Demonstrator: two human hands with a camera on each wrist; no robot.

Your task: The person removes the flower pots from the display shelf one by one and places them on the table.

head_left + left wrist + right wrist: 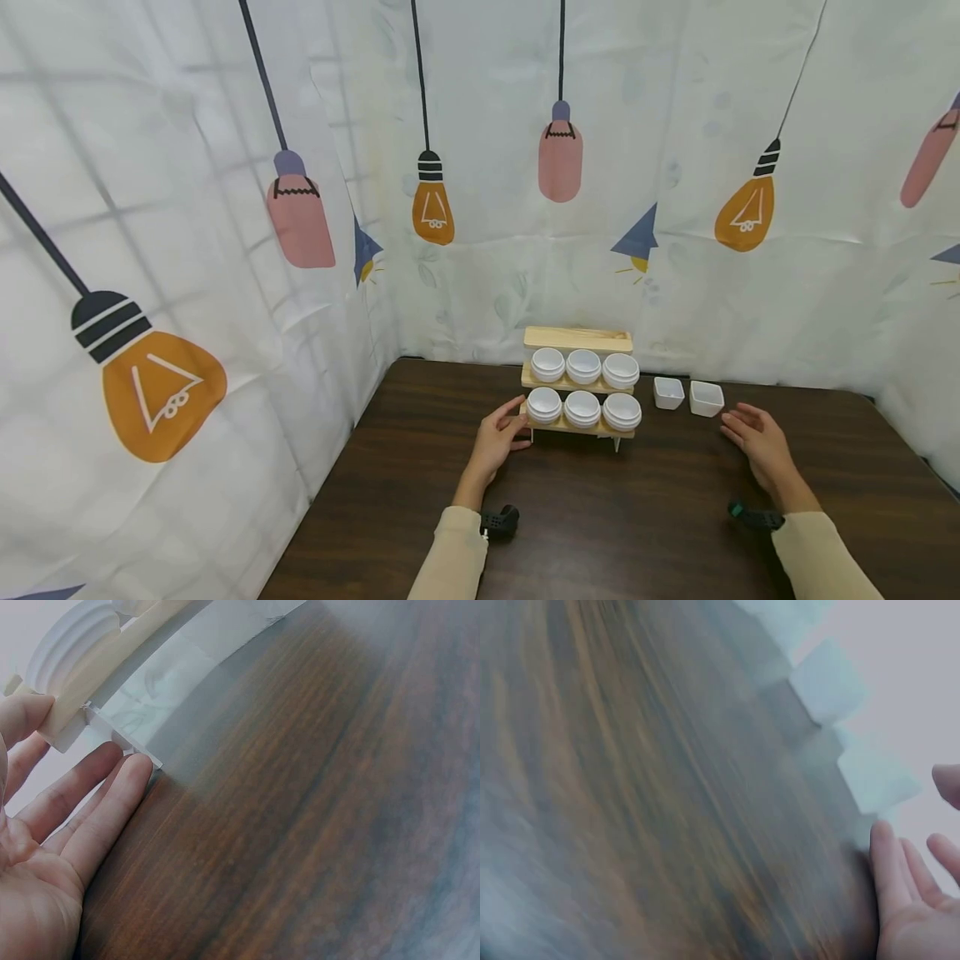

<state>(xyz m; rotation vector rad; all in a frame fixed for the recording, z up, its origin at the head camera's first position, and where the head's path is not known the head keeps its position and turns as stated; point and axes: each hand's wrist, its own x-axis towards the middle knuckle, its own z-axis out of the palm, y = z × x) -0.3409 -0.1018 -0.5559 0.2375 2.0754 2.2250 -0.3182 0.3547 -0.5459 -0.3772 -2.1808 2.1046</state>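
Observation:
A two-tier wooden rack (578,338) holds several round white bowls (583,409) in two rows. At its left end is my left hand (493,443). In the left wrist view the thumb touches the end of the wooden shelf (71,712), while the extended fingers (112,810) lie beside a thin leg (124,735) of the rack. On the right, my right hand (761,448) holds nothing, its fingers loosely extended just in front of the nearer square white dish (707,400). Another square white dish (668,393) stands between that one and the rack.
The dark wooden table (600,517) ends at the back against a white curtain (480,292) printed with hanging lamps. Rack and dishes stand near that back edge. Another stretch of curtain (247,350) runs along the table's left side.

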